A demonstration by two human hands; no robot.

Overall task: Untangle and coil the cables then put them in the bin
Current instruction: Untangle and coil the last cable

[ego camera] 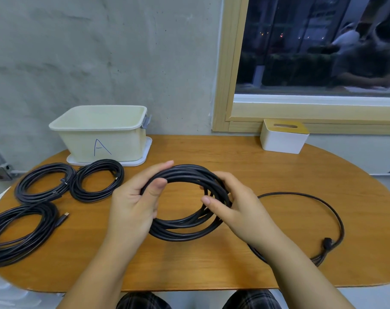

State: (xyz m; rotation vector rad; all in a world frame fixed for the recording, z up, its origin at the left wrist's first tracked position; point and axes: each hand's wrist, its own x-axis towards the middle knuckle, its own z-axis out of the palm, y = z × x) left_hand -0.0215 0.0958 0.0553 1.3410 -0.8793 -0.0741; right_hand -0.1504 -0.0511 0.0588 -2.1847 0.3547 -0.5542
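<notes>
A black cable coil [185,230] is held over the middle of the wooden table [256,166]. My left hand [136,201] grips its left side, thumb over the strands. My right hand [234,204] grips the right side with fingers curled round the loops. The cable's loose tail [319,200] runs in a wide arc on the table to the right and ends in a plug [327,241]. Three coiled black cables lie at the left: one far left [24,186], one beside it [120,177], one at the front left [33,239]. The cream bin [100,139] marked "A" stands at the back left.
The bin sits on a white lid [148,152] near the wall. A white tissue box [283,137] with a wooden top stands at the back right under the window. The table's front edge runs just above my knees.
</notes>
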